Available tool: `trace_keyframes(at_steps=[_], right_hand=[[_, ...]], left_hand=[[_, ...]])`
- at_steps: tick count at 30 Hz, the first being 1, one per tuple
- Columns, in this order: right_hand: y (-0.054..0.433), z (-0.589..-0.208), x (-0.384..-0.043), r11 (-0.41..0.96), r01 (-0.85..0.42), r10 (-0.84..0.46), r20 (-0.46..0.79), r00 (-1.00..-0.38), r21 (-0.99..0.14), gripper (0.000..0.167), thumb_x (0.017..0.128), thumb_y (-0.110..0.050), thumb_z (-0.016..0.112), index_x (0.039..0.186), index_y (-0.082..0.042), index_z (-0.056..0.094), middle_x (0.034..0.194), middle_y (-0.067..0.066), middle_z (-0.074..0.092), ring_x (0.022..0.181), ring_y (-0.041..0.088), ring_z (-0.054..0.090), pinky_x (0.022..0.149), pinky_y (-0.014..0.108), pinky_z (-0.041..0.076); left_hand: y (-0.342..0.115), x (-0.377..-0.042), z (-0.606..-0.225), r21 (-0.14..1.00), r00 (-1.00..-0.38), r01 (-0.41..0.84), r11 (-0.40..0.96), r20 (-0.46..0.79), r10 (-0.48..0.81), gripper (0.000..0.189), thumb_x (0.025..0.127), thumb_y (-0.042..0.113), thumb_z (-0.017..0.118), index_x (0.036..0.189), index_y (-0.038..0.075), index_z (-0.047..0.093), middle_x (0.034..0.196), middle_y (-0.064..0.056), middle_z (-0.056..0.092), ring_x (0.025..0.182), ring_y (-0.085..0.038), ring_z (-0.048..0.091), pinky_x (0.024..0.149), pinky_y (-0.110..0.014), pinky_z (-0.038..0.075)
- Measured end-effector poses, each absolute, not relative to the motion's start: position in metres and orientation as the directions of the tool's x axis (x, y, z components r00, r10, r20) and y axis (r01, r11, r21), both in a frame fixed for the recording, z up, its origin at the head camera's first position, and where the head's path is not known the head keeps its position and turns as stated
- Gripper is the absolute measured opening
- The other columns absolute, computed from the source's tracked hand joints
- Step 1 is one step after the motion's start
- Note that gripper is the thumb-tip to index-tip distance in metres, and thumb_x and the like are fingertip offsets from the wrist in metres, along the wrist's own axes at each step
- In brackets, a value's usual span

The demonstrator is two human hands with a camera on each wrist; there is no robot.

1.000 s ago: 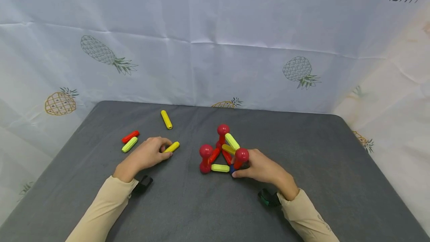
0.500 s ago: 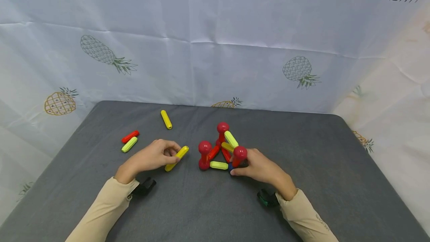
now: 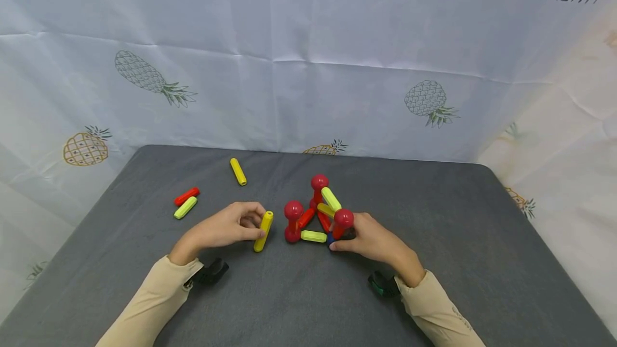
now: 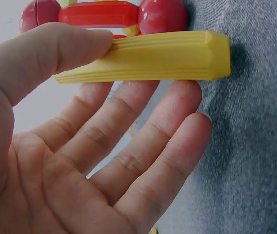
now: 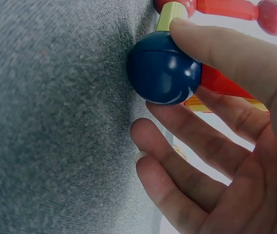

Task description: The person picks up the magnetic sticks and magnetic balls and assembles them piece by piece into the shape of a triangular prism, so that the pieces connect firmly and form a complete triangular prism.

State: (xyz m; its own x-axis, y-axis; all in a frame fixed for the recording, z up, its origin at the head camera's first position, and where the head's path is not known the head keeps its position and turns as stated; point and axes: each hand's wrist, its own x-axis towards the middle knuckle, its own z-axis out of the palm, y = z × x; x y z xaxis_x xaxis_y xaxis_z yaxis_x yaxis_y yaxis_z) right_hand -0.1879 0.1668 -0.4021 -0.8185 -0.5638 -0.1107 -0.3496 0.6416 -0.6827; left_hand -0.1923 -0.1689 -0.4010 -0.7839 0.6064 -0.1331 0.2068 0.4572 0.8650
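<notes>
My left hand (image 3: 231, 227) pinches a yellow stick (image 3: 263, 232) between thumb and fingertips, just left of a built frame of balls and sticks. In the left wrist view the yellow stick (image 4: 177, 56) lies across the fingertips, thumb on its near side. The frame has red balls (image 3: 293, 210) on upright red sticks, joined low down by red, yellow and lime sticks (image 3: 313, 236). At its right front corner my right hand (image 3: 373, 237) holds a dark blue ball (image 5: 162, 68) between thumb and fingers, close to the cloth. A red stick rises from this ball to another red ball (image 3: 344, 218).
Loose on the grey table (image 3: 434, 218) lie a yellow stick (image 3: 238, 171) at the back, and a red stick (image 3: 187, 196) beside a lime stick (image 3: 185, 208) at the left. A pineapple-print curtain (image 3: 289, 100) hangs behind the table.
My left hand has picked up the yellow stick, moved it rightward toward the frame and turned it more upright. The frame has shifted very slightly, with my right hand still on its corner.
</notes>
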Motion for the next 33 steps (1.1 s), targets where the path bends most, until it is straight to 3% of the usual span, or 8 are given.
trace_keyframes(at_steps=[9, 18, 24, 33], right_hand=[[0.167, -0.402, -0.189, 0.635, -0.354, -0.571, -0.109, -0.814, -0.686, 0.024, 0.081, -0.021, 0.082, 0.097, -0.009, 0.070, 0.082, -0.002, 0.065, 0.064, 0.011, 0.051, 0.056, 0.022, 0.041], [0.168, -0.403, -0.190, 0.640, -0.348, -0.568, -0.117, -0.815, -0.685, 0.025, 0.081, -0.022, 0.082, 0.098, -0.008, 0.069, 0.082, -0.002, 0.064, 0.064, 0.012, 0.051, 0.056, 0.022, 0.040], [0.168, -0.403, -0.190, 0.639, -0.357, -0.572, -0.110, -0.813, -0.681, 0.025, 0.081, -0.021, 0.082, 0.098, -0.008, 0.069, 0.083, -0.002, 0.065, 0.067, 0.012, 0.053, 0.059, 0.023, 0.044], [0.168, -0.404, -0.189, 0.639, -0.361, -0.572, -0.106, -0.813, -0.679, 0.027, 0.081, -0.022, 0.082, 0.099, -0.008, 0.068, 0.081, -0.002, 0.063, 0.063, 0.012, 0.051, 0.055, 0.022, 0.040]], left_hand=[[-0.163, -0.189, -0.399, 0.885, -0.751, 0.195, 0.422, -0.142, 0.645, 0.026, 0.091, 0.014, 0.069, 0.113, 0.000, 0.064, 0.098, -0.009, 0.071, 0.085, -0.016, 0.069, 0.073, -0.026, 0.054], [-0.152, -0.186, -0.401, 0.922, -0.661, 0.145, 0.358, -0.178, 0.729, 0.025, 0.093, 0.014, 0.067, 0.112, 0.000, 0.060, 0.086, -0.002, 0.062, 0.071, -0.015, 0.061, 0.066, -0.027, 0.050], [-0.144, -0.180, -0.403, 0.932, -0.579, 0.165, 0.324, -0.175, 0.797, 0.033, 0.093, 0.014, 0.067, 0.120, -0.005, 0.062, 0.090, -0.002, 0.066, 0.071, -0.008, 0.059, 0.066, -0.023, 0.049], [-0.129, -0.175, -0.407, 0.959, -0.619, 0.112, 0.261, -0.138, 0.773, 0.035, 0.095, 0.014, 0.065, 0.122, -0.009, 0.059, 0.092, -0.011, 0.071, 0.075, -0.013, 0.067, 0.072, -0.030, 0.058]])
